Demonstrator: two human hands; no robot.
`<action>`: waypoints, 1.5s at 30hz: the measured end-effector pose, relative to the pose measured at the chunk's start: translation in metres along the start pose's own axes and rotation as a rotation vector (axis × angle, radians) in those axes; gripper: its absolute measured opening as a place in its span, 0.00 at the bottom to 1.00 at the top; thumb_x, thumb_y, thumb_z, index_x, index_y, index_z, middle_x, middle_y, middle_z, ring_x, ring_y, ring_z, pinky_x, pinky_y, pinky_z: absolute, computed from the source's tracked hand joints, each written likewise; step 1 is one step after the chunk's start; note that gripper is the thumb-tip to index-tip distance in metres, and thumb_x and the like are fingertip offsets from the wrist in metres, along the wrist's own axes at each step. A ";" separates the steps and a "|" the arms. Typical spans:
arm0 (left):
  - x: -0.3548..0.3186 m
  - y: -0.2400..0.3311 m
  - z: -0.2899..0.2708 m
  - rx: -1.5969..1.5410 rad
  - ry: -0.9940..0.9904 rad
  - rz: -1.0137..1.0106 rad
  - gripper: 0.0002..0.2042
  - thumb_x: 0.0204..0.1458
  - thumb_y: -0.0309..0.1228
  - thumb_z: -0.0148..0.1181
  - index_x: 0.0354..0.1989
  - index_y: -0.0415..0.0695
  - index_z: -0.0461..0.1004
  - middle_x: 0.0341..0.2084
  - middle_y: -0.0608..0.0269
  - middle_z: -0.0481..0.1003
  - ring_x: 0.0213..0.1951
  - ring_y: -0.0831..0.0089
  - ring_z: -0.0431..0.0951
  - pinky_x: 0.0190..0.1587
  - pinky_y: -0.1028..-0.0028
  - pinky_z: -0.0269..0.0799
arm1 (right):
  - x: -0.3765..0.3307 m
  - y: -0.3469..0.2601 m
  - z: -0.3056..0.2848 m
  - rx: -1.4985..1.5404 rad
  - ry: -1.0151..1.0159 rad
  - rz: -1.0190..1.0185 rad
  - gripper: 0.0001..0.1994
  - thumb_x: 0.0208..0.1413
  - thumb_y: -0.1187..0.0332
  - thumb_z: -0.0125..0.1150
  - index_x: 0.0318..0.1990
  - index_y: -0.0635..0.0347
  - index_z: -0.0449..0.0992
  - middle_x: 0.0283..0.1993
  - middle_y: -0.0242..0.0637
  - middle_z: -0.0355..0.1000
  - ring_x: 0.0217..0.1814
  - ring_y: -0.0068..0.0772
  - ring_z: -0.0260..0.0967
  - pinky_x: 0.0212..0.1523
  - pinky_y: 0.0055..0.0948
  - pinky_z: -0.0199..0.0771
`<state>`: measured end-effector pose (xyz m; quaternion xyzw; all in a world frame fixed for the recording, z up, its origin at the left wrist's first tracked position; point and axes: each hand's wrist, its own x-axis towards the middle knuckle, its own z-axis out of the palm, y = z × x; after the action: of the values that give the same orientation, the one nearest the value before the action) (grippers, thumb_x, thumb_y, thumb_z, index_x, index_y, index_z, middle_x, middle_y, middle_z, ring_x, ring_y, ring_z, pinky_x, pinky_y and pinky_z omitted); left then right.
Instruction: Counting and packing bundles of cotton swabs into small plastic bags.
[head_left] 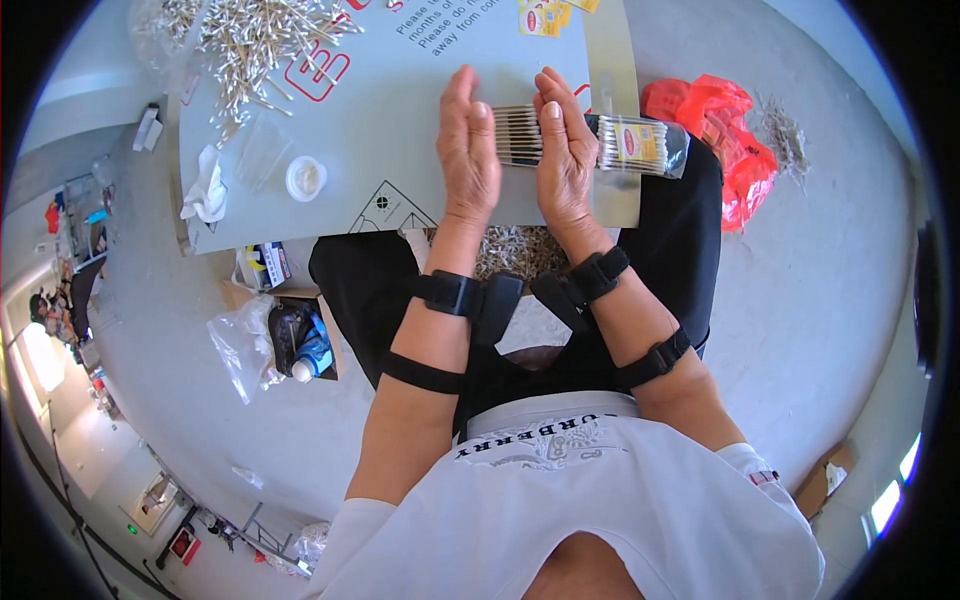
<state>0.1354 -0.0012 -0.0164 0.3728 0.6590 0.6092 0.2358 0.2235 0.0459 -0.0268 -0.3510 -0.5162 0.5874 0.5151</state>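
Observation:
A row of cotton swabs lies side by side on the board, between my two upright palms. My left hand stands on edge with straight fingers, at the left ends of the swabs. Facing it, my right hand has its fingers stretched out too, at the swabs' right ends and covering part of them. Whether the palms press on the ends, I cannot tell. Just right of my right hand lies a clear plastic pack of swabs with a yellow and red label card, reaching past the board's edge above my thigh.
The grey board carries a heap of loose swabs, a small white tub, crumpled tissue and yellow cards. A red plastic bag sits on the right; an open carton stands below left.

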 end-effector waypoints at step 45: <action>-0.029 0.004 -0.018 1.087 -0.433 0.270 0.37 0.57 0.51 0.49 0.70 0.46 0.46 0.71 0.58 0.44 0.71 0.64 0.44 0.70 0.54 0.36 | 0.021 -0.032 -0.101 -1.324 -0.191 -0.505 0.23 0.58 0.60 0.54 0.61 0.49 0.66 0.68 0.38 0.57 0.72 0.42 0.48 0.70 0.50 0.39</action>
<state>0.1405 -0.0350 -0.0141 0.6363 0.7598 0.1194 0.0607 0.3217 0.0889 -0.0152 -0.4068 -0.8726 0.0418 0.2670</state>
